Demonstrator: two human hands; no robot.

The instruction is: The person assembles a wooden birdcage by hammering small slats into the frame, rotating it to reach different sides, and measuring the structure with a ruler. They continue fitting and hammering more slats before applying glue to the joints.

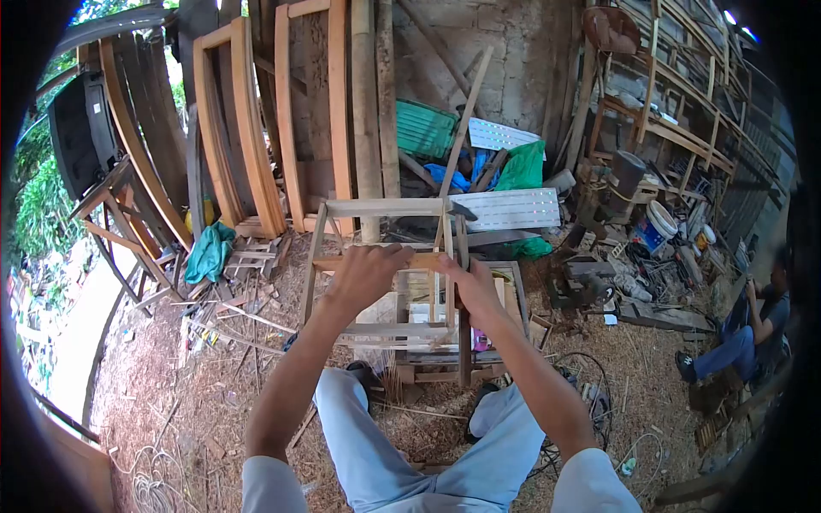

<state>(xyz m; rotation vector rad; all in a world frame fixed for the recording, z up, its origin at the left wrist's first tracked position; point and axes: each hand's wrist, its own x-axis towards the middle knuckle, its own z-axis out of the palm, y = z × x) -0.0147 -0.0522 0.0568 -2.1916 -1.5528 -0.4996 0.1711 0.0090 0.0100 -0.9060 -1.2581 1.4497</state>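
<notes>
A small wooden frame (pixel 385 208) of pale bars stands upright before my knees. My left hand (pixel 369 272) is closed over its lighter brown crossbar (pixel 421 262), fingers curled round the upper edge. My right hand (pixel 475 289) grips the right end of the same crossbar, close to a dark upright bar (pixel 464 346). The thumb and fingers there partly hide the joint. A dark object (pixel 462 210) shows at the frame's top right corner. Behind the lower bars, more pale slats and a pink item (pixel 480 339) are partly covered.
Tall wooden frames (pixel 244 128) lean on the wall. A green cloth (pixel 209 253) hangs over wood scraps at left. White panels (pixel 509 210), a green crate (pixel 425 128) and a paint bucket (pixel 657 226) lie behind. A person (pixel 753 325) sits at right. Shavings and cords cover the floor.
</notes>
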